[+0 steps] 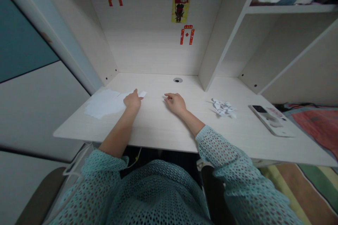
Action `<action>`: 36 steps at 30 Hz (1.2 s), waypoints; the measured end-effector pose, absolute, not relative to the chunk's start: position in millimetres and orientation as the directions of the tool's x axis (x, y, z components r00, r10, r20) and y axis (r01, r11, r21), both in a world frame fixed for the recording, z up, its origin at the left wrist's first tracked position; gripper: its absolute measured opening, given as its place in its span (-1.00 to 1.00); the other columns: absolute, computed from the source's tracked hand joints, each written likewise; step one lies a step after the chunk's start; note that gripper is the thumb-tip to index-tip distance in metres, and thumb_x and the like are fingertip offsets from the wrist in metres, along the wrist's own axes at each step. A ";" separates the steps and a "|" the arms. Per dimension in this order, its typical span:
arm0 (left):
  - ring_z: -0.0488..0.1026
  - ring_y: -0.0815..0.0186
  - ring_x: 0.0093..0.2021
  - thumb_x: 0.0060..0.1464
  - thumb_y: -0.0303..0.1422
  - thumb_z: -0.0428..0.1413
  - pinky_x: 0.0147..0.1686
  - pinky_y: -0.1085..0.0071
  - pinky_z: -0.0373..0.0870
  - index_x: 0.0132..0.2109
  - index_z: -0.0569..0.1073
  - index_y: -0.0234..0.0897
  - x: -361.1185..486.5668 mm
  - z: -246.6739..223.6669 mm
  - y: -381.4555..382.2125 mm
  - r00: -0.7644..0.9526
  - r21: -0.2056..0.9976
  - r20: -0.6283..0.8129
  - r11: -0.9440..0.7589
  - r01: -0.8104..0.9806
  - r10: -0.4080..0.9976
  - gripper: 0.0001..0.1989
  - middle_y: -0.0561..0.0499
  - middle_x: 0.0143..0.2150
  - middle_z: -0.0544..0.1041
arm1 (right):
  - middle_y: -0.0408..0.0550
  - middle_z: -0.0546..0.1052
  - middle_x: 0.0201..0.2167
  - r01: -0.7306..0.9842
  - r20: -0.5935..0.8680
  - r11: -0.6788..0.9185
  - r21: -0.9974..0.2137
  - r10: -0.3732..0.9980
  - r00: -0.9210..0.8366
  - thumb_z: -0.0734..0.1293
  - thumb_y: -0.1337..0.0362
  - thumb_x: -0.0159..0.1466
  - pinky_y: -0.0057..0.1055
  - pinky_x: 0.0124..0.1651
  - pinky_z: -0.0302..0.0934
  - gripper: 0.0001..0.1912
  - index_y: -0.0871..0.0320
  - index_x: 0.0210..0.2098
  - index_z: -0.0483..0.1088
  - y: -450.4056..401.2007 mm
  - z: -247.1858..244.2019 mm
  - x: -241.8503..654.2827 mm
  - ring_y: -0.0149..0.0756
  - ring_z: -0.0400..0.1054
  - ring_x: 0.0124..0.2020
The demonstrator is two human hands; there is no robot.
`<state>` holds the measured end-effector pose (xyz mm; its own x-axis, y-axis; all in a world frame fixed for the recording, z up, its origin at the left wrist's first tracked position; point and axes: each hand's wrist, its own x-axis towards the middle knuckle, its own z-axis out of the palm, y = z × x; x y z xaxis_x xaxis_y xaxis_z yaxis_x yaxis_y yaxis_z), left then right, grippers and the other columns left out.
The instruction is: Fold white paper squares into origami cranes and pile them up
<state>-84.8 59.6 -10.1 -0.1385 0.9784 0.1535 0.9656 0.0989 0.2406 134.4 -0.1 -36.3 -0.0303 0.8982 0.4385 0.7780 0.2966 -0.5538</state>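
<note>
My left hand (132, 101) rests over the right end of some white paper sheets (102, 104), which lie loosely overlapped on the left of the desk. Its index finger and thumb are spread apart. Between them shows a small slip of white paper (142, 94), lying beneath the hand. My right hand (176, 103) is on the desk near the middle, fingers curled and thumb close to the index finger as in a pinch. Whatever sits at those fingertips is too small to tell. To its right is a heap of small folded white papers (223, 108).
A phone (271, 121) in a pale case lies face down at the right. The white desk (158, 132) has a round cable hole (177, 80) near the back panel. An upright divider (227, 38) stands behind the folded papers. Red cloth (318, 126) lies past the desk's right edge.
</note>
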 end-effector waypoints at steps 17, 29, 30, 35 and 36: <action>0.43 -0.02 -0.06 0.06 -0.22 0.10 -0.09 0.11 0.26 0.15 0.31 -0.23 -87.1 4.1 54.2 -0.115 0.171 0.288 0.067 0.983 0.951 -0.50 -0.25 -0.09 0.51 | -0.04 0.55 -0.29 0.773 0.430 0.286 -0.567 0.903 -0.018 0.25 0.23 0.22 -0.29 -0.07 0.16 -0.69 0.11 -0.06 0.43 1.4 -38.3 134.3 -0.21 0.32 -0.19; 0.35 0.19 0.10 0.12 -0.19 0.03 0.25 0.10 -0.09 0.18 0.26 -0.16 -28.9 -11.6 19.4 0.608 0.087 0.634 -0.825 0.559 0.478 -0.52 -0.08 0.08 0.44 | -0.11 0.47 -0.55 0.000 0.132 0.134 -0.991 0.978 0.164 0.30 -0.17 0.01 -0.46 -0.44 0.13 -0.47 0.23 -0.45 0.49 16.4 -34.6 145.6 -0.38 0.29 -0.50; 0.35 0.18 0.11 0.11 -0.19 0.05 0.25 0.10 -0.08 0.18 0.26 -0.17 -26.8 -13.4 18.3 0.618 0.095 0.626 -0.833 0.546 0.476 -0.51 -0.08 0.08 0.44 | -0.13 0.45 -0.59 -0.018 0.126 0.131 -0.991 0.979 0.160 0.34 -0.14 -0.03 -0.46 -0.47 0.11 -0.50 0.23 -0.47 0.48 15.8 -34.9 147.4 -0.40 0.26 -0.54; 0.15 0.10 0.24 0.00 -0.16 0.15 0.25 0.07 -0.10 0.23 0.17 -0.18 -24.3 -15.3 15.8 0.592 0.150 0.613 -0.813 0.563 0.523 -0.33 -0.13 0.22 0.26 | -0.18 0.37 -0.70 0.016 0.117 0.116 -0.993 0.974 0.195 0.39 -0.05 -0.08 -0.48 -0.55 -0.02 -0.57 0.24 -0.49 0.49 11.4 -32.7 154.6 -0.47 0.12 -0.64; 0.10 0.07 0.26 -0.04 -0.14 0.18 0.24 0.06 -0.08 0.24 0.15 -0.19 -24.4 -15.7 16.7 0.540 0.191 0.629 -0.784 0.590 0.559 -0.28 -0.16 0.26 0.20 | -0.18 0.38 -0.70 0.041 0.129 0.123 -0.992 0.966 0.223 0.39 -0.04 -0.07 -0.48 -0.55 -0.02 -0.58 0.25 -0.49 0.49 10.7 -31.3 155.9 -0.47 0.13 -0.64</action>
<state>-24.4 16.7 -15.7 0.5401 0.5594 0.6288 0.5902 -0.7844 0.1909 155.9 10.7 -31.3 0.2234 0.9662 0.1285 0.0406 0.1225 -0.9916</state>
